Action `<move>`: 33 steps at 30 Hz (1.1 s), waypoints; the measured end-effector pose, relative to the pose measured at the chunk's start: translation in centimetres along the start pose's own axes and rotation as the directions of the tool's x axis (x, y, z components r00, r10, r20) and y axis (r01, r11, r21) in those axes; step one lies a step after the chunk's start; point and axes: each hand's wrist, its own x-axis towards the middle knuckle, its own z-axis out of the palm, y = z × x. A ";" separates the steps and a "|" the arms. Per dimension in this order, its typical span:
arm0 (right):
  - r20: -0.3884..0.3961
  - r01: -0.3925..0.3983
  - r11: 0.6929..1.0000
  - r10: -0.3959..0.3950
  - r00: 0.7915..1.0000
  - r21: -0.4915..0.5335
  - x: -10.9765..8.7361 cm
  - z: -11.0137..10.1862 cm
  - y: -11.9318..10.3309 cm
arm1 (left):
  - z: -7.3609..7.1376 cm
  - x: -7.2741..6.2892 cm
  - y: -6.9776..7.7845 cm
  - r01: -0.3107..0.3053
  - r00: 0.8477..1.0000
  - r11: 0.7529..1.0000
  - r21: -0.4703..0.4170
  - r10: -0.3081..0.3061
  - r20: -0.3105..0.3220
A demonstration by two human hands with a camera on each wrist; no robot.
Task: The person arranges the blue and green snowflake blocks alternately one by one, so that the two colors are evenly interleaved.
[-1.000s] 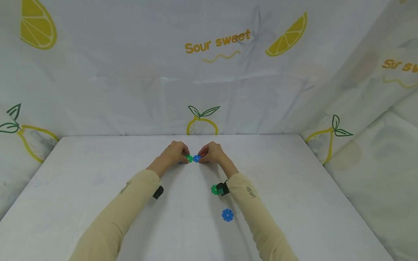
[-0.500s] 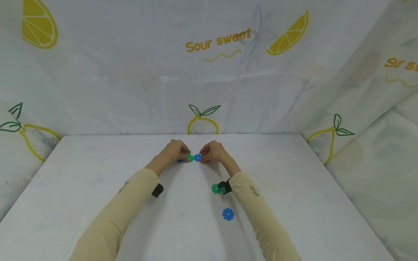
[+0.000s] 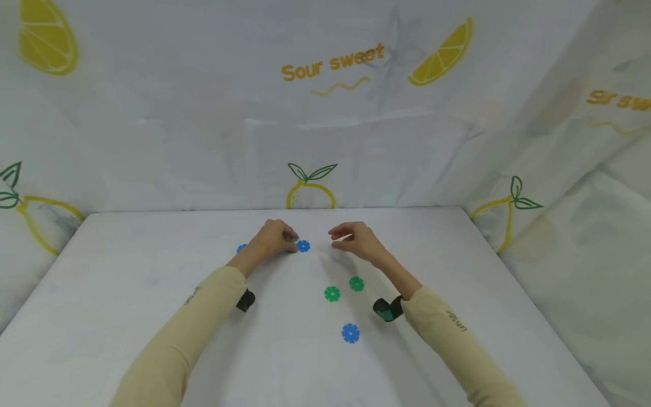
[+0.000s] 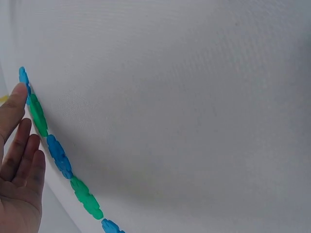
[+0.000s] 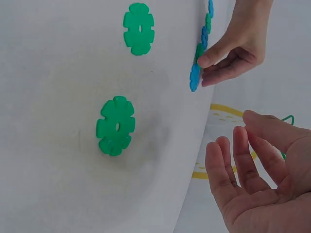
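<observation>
A row of notched plastic discs, alternating blue and green, runs along the back of the table. My left hand [image 3: 272, 237] pinches the green disc [image 5: 199, 51] second from the right end, its thumb on the near side. The blue end disc [image 3: 303, 246] sticks out to the right of those fingers. Further left, a blue disc [image 4: 59, 156] and a green disc [image 4: 86, 198] show in the left wrist view; in the head view the hand partly covers the row. My right hand [image 3: 358, 240] hovers right of the row, fingers parted and holding nothing.
Two loose green discs, one nearer the middle [image 3: 333, 294] and one farther right [image 3: 356, 284], lie between the forearms. A loose blue disc [image 3: 351, 333] lies closer to the front. Behind the white table [image 3: 152, 316] hangs a lemon-printed cloth [image 3: 203, 164].
My right hand has let go of the blue end disc and moved right. A second loose green disc, earlier covered by the right wrist, has come into view. The left hand has stayed put.
</observation>
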 end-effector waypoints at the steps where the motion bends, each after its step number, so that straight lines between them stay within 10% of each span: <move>1: 0.006 0.005 1.000 -0.005 1.000 0.005 -0.5 -0.2 -0.1 | 0.1 0.0 0.0 0.003 1.000 1.000 -0.001 -0.003 -0.004; 20: 0.144 0.097 0.985 -0.117 0.983 0.143 -7.7 -1.3 1.8 | 0.3 0.4 0.5 0.009 1.000 0.999 0.040 -0.009 0.016; 33: 0.335 0.226 0.952 -0.285 0.898 0.205 -7.8 -2.5 7.0 | 0.8 1.0 1.1 0.008 0.999 0.999 0.051 -0.010 0.031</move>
